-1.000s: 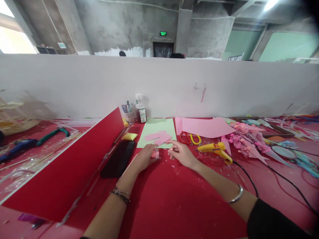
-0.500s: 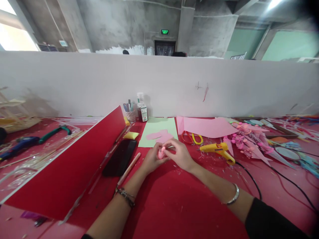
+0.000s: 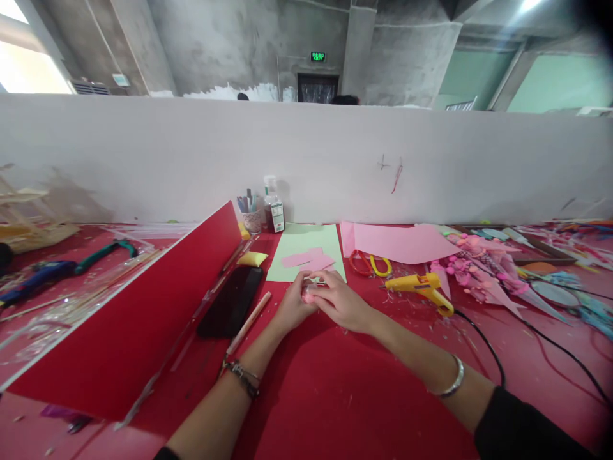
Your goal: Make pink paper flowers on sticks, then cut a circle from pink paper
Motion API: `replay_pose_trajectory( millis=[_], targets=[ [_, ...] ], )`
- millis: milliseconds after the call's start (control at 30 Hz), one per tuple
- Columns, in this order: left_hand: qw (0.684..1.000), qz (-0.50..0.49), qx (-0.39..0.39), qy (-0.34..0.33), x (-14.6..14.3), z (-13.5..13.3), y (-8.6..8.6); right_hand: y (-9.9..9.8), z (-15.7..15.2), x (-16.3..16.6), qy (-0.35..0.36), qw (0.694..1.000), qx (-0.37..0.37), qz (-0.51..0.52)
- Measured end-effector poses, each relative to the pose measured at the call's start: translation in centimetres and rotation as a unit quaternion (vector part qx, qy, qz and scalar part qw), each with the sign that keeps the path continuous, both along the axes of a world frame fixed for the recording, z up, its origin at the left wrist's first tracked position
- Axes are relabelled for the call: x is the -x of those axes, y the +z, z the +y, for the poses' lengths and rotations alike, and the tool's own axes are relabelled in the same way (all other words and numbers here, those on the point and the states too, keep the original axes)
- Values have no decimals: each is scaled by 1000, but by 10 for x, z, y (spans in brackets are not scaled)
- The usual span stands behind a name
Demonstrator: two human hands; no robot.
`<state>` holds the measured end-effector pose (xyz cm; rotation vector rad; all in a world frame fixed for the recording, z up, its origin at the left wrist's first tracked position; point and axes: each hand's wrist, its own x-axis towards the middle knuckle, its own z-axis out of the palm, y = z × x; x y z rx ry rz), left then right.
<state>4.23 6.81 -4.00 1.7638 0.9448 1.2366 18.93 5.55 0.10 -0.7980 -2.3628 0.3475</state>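
Note:
Both hands meet over the red tabletop around a small pink piece (image 3: 308, 296), mostly hidden by fingers, so its kind is unclear. My left hand (image 3: 293, 305) grips it from the left with curled fingers. From the other side my right hand (image 3: 342, 301) closes its fingers over it. Just beyond the fingertips, cut pink paper pieces (image 3: 313, 259) lie on a pale green sheet (image 3: 306, 236). A yellow glue gun (image 3: 419, 285) rests to the right of my right hand. Scissors with red and yellow handles (image 3: 380, 266) lie behind it.
A red board (image 3: 143, 306) stands tilted at the left. Beside it lie a black phone (image 3: 230, 303), a wooden stick (image 3: 249, 324) and a yellow packet (image 3: 252, 259). A bottle (image 3: 274, 211) and pen cup (image 3: 249, 220) stand at the back. Pink decorations (image 3: 483, 275) lie right.
The fingers of my right hand have come down flatter over the pink piece, covering more of it. My left hand has barely moved.

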Motion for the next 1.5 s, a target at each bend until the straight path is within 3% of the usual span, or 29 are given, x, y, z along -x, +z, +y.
replay_pose_trajectory(
  millis=[233, 533, 800, 1000, 1267, 1500],
  targets=[
    [999, -37, 18, 13, -1, 2, 0, 1, 2, 0, 16, 996, 61, 69],
    [999, -39, 30, -8, 0, 3, -6, 5, 5, -1, 12, 999, 39, -14],
    [998, -42, 40, -38, 0, 6, -9, 10, 10, 0, 54, 996, 47, -60],
    [997, -37, 51, -42, -1, 4, -6, 8, 13, -7, 26, 999, 44, 1],
    [995, -25, 78, -55, 2, 7, -5, 11, 8, -7, -6, 996, 9, -87],
    [995, -7, 89, -44, 2, 7, -3, -2, 14, -10, 1, 994, 21, -104]
  ],
)
